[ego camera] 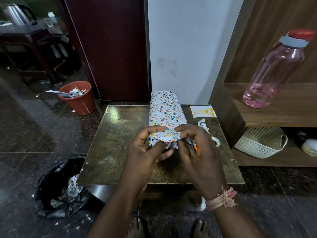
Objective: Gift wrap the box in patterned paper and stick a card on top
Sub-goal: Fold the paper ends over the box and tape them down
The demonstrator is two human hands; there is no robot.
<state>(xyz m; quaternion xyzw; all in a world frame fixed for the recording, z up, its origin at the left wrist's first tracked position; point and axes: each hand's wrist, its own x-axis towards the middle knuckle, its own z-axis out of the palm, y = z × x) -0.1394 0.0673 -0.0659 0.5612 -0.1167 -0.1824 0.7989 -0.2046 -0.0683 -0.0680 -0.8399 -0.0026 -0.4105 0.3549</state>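
Long box wrapped in white paper with coloured dot pattern (165, 115) lying centre of small brown speckled table (109, 143), left hand (147, 150) and right hand (197, 152) both pinching its near-end paper flap, white birthday card with gold balloons (203, 111) at two o'clock, clear tape roll (216, 141) at three o'clock.

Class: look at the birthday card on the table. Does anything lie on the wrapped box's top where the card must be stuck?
Nothing visible does: the wrapped box has a bare top; the card lies beside it.
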